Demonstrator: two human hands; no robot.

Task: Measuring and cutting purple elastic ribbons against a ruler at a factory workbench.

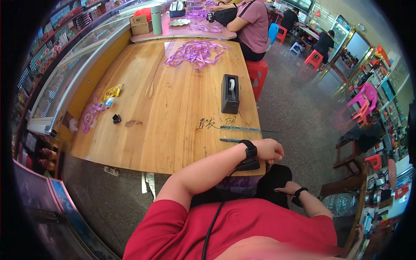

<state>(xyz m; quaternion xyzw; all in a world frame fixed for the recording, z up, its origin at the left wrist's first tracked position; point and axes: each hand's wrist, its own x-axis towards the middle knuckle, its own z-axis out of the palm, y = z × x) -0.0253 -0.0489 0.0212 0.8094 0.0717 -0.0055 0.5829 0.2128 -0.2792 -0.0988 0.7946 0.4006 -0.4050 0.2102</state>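
My left forearm lies across the near right corner of the wooden table (143,143), a black band on its wrist. Past the table edge hangs my left hand (269,149), fingers loosely bent and a little apart, with nothing visible in them. A black device (248,165) lies under that wrist. My right hand (289,188) rests on my black-clothed leg (274,180), its visible fingers stretched out and some hidden. Nearest the left arm on the table are a long dark green stick (247,128) and a shorter dark stick (229,140). Beyond them stands a black tape dispenser (231,95).
A heap of purple ribbon (197,54) lies at the table's far end. More purple ribbon (91,116), a yellow packet (113,92) and a small black object (116,118) are at the left. Someone in a pink shirt (255,21) sits on a red stool (258,78) beyond.
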